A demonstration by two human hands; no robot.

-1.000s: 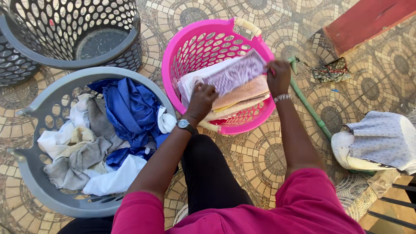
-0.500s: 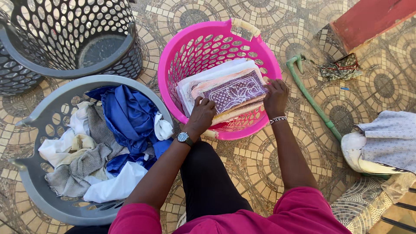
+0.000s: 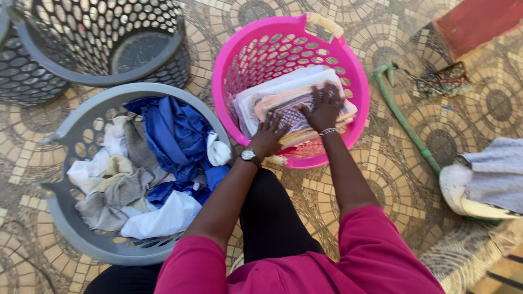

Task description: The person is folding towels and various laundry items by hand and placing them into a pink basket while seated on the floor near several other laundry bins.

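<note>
Folded cloths (image 3: 283, 100) fill pink basket (image 3: 234, 65), both hands (image 3: 325, 106) pressing flat, grasping nothing.

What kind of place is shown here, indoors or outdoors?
Probably an outdoor yard or patio used for laundry: mosaic paving underfoot, a green hose lying on it, and a pink basket of folded cloths beside a grey basket of loose clothes.

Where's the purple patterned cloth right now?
In the head view, the purple patterned cloth lies on top of the folded stack inside the pink basket, under both hands, right of the grey basket of loose laundry.
</note>
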